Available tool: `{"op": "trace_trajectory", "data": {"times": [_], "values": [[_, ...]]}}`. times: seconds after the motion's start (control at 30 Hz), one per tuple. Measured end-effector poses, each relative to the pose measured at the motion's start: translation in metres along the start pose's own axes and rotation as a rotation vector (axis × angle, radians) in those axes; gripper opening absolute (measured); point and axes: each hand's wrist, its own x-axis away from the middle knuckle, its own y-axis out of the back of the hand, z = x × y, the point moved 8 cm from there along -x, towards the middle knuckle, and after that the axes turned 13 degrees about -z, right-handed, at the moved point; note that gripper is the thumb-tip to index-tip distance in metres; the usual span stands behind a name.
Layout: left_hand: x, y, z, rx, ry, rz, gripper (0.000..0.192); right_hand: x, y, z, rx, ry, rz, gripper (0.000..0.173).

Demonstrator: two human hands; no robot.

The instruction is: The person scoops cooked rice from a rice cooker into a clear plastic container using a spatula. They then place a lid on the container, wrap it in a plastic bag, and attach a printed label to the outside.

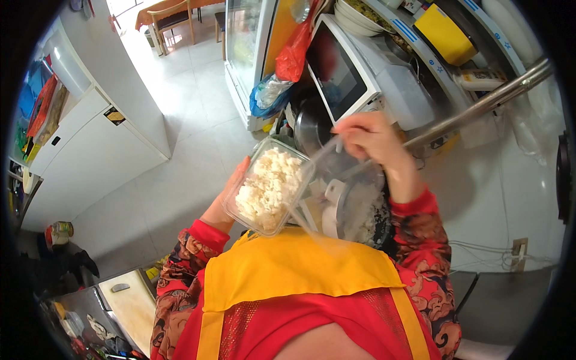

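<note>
A clear plastic food container (292, 150) filled with cooked white rice (272, 189) is held tilted in my left hand (227, 198), whose fingers grip its left side. My right hand (373, 139) pinches the edge of a clear plastic lid (320, 155), blurred and slanting down beside the container's right side. Seen partly through the lid, a rice cooker (331, 218) stands below and to the right. More white rice (360, 220) clings inside its dark inner pot (384, 225). My right forearm and yellow apron cover part of the cooker.
A white microwave (337, 67) stands ahead, near shelves with dishes and a yellow box (443, 33). A metal rail (486, 101) crosses at right. Red (294, 54) and blue (270, 96) plastic bags hang beside a glass-door fridge (243, 49). A white cabinet (90, 153) is at left.
</note>
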Motion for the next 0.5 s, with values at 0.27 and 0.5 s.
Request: {"op": "trace_trajectory", "data": {"times": [0.27, 0.5], "values": [[-0.008, -0.005, 0.009, -0.068, 0.002, 0.027, 0.060, -0.051, -0.063, -0.060, 0.259, 0.128, -0.002, 0.029], [-0.014, -0.005, 0.009, -0.039, 0.024, -0.035, 0.065, -0.048, -0.094, -0.041, 0.547, 0.347, -0.031, 0.032]]}}
